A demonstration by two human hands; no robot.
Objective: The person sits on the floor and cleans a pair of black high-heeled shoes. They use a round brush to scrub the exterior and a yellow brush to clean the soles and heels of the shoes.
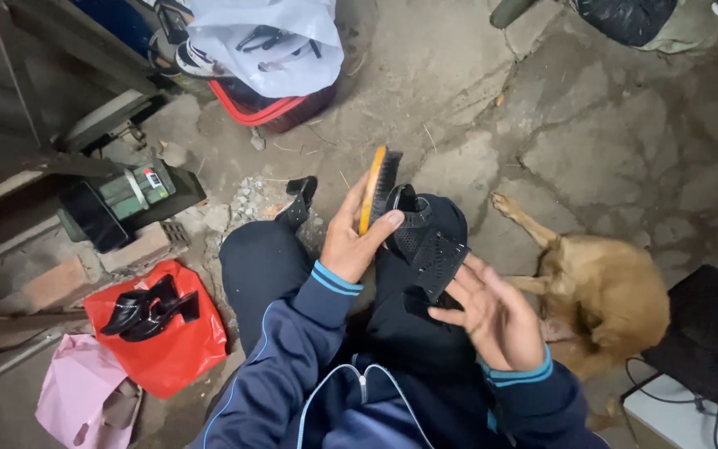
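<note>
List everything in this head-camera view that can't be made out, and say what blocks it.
- Black perforated shoe: its underside and far side are hidden by the right hand and the person's dark trouser knee.
- Wooden-backed brush with black bristles: its lower end is covered by the left hand.
- Tan dog: its head is out of sight behind the right sleeve.
- White plastic bag: its contents show only as dark shapes, and the top edge cuts it off.

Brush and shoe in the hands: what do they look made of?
Brush in the left hand: back looks like varnished wood, orange-brown and smooth, with dark bristles, fibre unclear. Shoe, steadied by the right hand: matte black, perforated upper, probably synthetic or leather; the look leaves it open.
</note>
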